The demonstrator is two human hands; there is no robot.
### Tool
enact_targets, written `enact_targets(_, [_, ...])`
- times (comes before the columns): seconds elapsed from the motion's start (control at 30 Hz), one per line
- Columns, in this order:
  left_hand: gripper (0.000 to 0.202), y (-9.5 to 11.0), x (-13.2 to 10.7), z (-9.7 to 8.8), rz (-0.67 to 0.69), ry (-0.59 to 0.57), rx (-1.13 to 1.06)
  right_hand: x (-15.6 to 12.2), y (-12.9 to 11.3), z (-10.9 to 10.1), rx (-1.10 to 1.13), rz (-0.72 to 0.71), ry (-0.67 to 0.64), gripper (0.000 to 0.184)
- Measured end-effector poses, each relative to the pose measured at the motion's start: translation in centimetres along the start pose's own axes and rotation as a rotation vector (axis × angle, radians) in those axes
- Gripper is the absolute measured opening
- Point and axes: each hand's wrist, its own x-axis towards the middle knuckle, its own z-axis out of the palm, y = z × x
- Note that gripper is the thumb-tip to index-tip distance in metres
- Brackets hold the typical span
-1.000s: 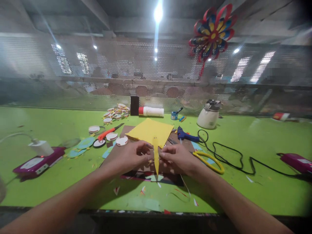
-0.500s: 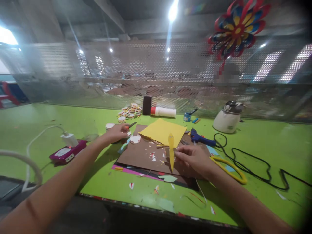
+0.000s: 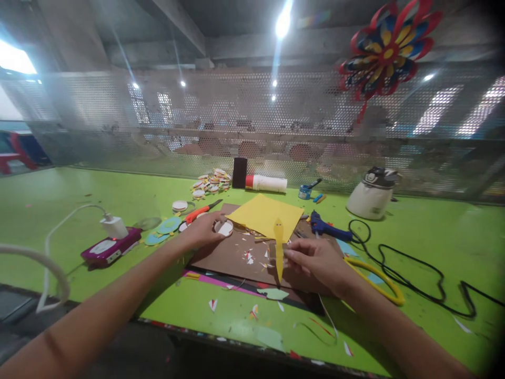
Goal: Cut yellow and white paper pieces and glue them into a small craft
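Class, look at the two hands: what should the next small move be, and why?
Probably lift the round white disc with the left hand's grip: that hand is at the disc's edge, while the right hand holds the yellow paper strip.

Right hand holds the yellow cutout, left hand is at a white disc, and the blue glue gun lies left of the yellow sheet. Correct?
No: the head view shows the blue glue gun right of the yellow sheet. The right hand does hold the yellow cutout, and the left hand is at a white disc.
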Motion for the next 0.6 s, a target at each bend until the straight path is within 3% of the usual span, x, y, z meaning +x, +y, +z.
enact_targets(0.13, [0.048,1.2,-1.5,0.0,0.041,0.041,-0.015,0.0,0.1,-0.1,0.036,-0.002,-0.018,0.025])
enact_targets(0.3, [0.063,3.6,-3.2,0.3,0.179,0.01,-0.054,-0.2,0.0,0.2,0.151,0.048,-0.02,0.025])
enact_targets(0.43, [0.068,5.9,-3.4,1.4,0.25,-0.038,-0.06,-0.6,-0.7,0.6,0.26,0.082,0.001,0.029])
enact_targets(0.6, [0.079,8.5,-3.1,3.1,0.285,-0.082,-0.116,-0.5,-1.1,0.5,0.237,0.039,0.073,0.029])
